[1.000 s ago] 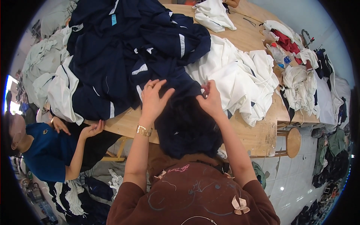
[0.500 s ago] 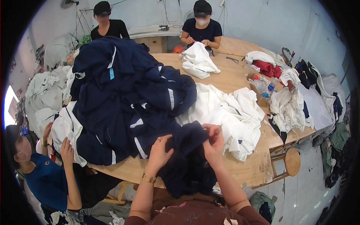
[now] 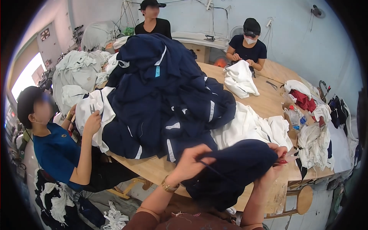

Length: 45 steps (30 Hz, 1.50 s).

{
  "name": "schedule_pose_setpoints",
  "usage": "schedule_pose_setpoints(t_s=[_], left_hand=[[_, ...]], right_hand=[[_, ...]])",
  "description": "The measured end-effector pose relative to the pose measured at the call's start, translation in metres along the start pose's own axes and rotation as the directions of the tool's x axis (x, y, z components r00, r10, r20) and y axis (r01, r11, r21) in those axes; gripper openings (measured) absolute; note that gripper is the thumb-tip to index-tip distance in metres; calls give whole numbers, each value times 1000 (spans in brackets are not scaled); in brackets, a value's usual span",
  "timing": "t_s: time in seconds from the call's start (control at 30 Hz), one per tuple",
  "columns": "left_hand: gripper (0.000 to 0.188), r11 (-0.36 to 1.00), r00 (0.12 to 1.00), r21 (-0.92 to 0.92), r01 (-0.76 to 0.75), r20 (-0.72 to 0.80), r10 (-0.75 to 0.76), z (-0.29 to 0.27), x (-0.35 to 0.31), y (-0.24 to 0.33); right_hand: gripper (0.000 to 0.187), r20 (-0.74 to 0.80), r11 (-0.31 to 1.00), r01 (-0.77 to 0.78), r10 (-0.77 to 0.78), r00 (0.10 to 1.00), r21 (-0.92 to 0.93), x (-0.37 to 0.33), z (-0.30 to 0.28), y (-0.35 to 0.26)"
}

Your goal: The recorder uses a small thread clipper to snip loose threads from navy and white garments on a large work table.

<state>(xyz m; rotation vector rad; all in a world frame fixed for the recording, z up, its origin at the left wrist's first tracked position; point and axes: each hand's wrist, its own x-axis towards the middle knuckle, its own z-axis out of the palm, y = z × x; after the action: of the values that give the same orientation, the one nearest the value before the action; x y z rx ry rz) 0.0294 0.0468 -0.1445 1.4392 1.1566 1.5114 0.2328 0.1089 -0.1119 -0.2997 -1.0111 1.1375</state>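
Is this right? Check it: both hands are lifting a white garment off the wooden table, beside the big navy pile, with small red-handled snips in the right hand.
One detail is wrong: the garment is dark navy, not white. The head view shows the left hand and right hand holding it up over the wooden table, beside the big navy pile, with the red-handled snips at the right hand.
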Motion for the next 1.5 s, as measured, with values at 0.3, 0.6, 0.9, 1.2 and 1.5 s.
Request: schedule_pose_setpoints(t_s=[0.3,0.6,0.9,1.2,1.5], left_hand=[[34,741,789,629,-236,-322,524,-30,-4,38],[35,769,728,-229,597,558,-399,46,-23,9],[15,643,773,-759,102,-347,-532,86,-19,-92],[48,476,969,879,-39,-82,232,26,-7,-151],[54,777,979,622,-90,199,-46,56,40,-56]], right_hand=[[29,-73,937,104,-136,988,-333,15,-25,34],[17,197,558,36,231,953,-829,4,-13,55],[24,474,614,270,194,859,-741,-16,15,18],[27,440,613,299,89,894,-731,-18,29,6],[30,294,597,308,-125,948,-740,-11,34,-29]])
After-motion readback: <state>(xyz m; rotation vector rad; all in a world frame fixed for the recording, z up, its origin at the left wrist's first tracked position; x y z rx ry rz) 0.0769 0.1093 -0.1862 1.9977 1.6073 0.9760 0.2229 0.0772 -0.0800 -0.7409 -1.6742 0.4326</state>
